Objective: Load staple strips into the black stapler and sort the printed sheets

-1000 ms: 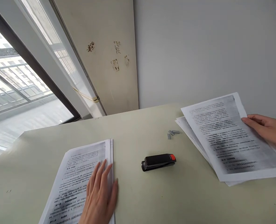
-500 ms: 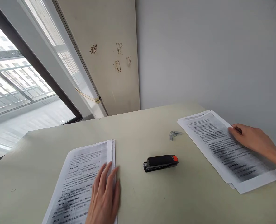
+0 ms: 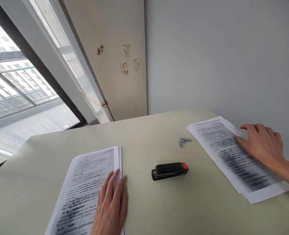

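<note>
My left hand (image 3: 110,202) lies flat with fingers stretched out over the right edge of a stack of printed sheets (image 3: 85,179) at the lower left. On the right, my right hand (image 3: 263,143) rests over a second stack of printed sheets (image 3: 222,153), fingers apart and curved at its far right edge, thumb on the top page. Nothing shows gripped in it. Between the two stacks a black stapler (image 3: 170,170) with an orange-red end lies on the table, apart from both hands.
Several grey staple strips (image 3: 183,141) lie behind the stapler, near the right stack. The pale table (image 3: 144,137) reaches back to a grey wall (image 3: 208,58) and a stained cream panel (image 3: 120,91). A window (image 3: 14,75) is at the left.
My right hand has changed from a pinch at the right stack's edge to a more spread shape, a little farther back. My left hand stays on its stack.
</note>
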`<state>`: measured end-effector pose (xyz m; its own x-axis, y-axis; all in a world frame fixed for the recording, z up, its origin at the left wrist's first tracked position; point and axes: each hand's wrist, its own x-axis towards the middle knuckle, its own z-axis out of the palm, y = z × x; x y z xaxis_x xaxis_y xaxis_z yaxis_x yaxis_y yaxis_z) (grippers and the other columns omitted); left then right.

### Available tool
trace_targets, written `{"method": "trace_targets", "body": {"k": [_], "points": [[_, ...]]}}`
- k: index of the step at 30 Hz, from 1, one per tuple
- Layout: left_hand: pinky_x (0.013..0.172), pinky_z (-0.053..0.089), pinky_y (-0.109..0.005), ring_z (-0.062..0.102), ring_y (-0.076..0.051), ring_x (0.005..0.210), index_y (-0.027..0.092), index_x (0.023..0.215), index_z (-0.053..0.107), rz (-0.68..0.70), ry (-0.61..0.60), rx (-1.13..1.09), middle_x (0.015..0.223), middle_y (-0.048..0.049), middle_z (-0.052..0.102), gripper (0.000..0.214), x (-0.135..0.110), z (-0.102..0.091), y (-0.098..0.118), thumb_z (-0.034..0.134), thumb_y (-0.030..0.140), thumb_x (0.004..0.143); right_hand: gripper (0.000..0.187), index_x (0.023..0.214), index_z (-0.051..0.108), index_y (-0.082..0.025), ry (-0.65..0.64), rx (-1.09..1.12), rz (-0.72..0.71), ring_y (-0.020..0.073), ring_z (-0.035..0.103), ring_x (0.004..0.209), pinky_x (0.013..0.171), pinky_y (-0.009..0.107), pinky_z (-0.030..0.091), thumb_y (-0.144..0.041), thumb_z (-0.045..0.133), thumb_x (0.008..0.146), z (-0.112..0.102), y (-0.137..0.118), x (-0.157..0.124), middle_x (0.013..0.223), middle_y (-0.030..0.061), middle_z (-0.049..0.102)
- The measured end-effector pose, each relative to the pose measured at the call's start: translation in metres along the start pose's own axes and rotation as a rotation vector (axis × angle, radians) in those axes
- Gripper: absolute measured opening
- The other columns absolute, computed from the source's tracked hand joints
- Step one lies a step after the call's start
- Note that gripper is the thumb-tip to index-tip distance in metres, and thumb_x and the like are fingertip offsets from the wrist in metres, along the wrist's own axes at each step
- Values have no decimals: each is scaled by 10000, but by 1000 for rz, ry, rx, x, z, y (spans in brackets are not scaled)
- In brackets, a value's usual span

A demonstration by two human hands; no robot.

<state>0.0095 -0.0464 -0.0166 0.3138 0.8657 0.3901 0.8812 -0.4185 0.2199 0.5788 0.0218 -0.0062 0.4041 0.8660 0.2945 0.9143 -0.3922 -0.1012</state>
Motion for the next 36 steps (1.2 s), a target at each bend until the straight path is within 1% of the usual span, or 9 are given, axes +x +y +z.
{"method": "trace_targets", "body": {"k": [2, 6, 8, 11, 16, 20, 23, 30, 36], "points": [[1149, 532, -563, 435, -338, 1525, 281, 1462, 508, 2, -8, 10, 1623, -109, 483, 384, 0, -1, 1, 456, 265, 1082, 435, 1254, 625, -104, -11, 67, -37, 468, 590, 1245, 952, 545, 436, -431, 488, 1002, -7, -15, -6, 1318, 327, 648], [1128, 551, -557, 451, -342, 1514, 269, 1446, 524, 22, -14, 49, 1609, -114, 502, 369, 0, -2, 2, 454, 269, 1084, 324, 1200, 652, -294, -161, 318, -176, 263, 735, 1074, 792, 322, 566, -536, 512, 1037, -22, -60, -41, 1247, 78, 755], [1121, 557, -544, 480, -338, 1492, 266, 1423, 539, 40, -3, 63, 1588, -115, 526, 352, 0, -3, 2, 455, 262, 1082, 316, 1216, 668, -323, -327, 602, -256, 283, 721, 1127, 827, 347, 585, -548, 516, 1052, -29, -86, -63, 1273, 79, 750], [1102, 567, -535, 513, -333, 1462, 264, 1375, 572, 59, -2, 61, 1547, -108, 566, 322, 3, -6, 4, 462, 247, 1073, 423, 1300, 654, -337, -533, 758, -400, 297, 702, 1170, 977, 428, 591, -602, 654, 971, -35, -121, -87, 1318, 62, 731], [1068, 571, -505, 559, -318, 1401, 259, 1246, 626, 106, -70, -56, 1446, -100, 624, 234, 36, -9, 22, 491, 231, 1056, 483, 1296, 665, -309, -653, 860, -537, 277, 684, 1217, 1071, 426, 552, -548, 781, 893, -34, -157, -91, 1343, 59, 706], [896, 608, -404, 714, -245, 1065, 230, 1146, 622, 113, -196, -194, 1171, -89, 707, 207, 72, -2, 37, 425, 235, 1082, 379, 1218, 683, -291, -638, 886, -646, 266, 693, 1122, 978, 412, 568, -493, 778, 912, -22, -167, -89, 1242, 55, 725], [806, 593, -339, 727, -201, 908, 233, 1122, 609, 90, -267, -305, 1042, -51, 715, 204, 85, 5, 41, 408, 248, 1093, 302, 1159, 689, -275, -602, 864, -703, 279, 672, 1119, 986, 446, 549, -476, 753, 943, -13, -167, -91, 1184, 67, 738], [746, 537, -300, 669, -184, 828, 247, 1097, 657, 77, -269, -456, 914, -26, 685, 183, 85, 13, 38, 475, 258, 1075, 258, 1147, 668, -276, -598, 859, -689, 271, 641, 1100, 983, 455, 515, -471, 720, 987, -15, -168, -95, 1155, 58, 732], [822, 543, -344, 671, -222, 936, 260, 1192, 655, 110, -297, -448, 1025, -41, 687, 207, 83, 13, 40, 680, 289, 989, 229, 1168, 674, -304, -586, 867, -675, 268, 639, 1074, 959, 434, 496, -447, 719, 995, -12, -168, -101, 1146, 42, 738]]}}
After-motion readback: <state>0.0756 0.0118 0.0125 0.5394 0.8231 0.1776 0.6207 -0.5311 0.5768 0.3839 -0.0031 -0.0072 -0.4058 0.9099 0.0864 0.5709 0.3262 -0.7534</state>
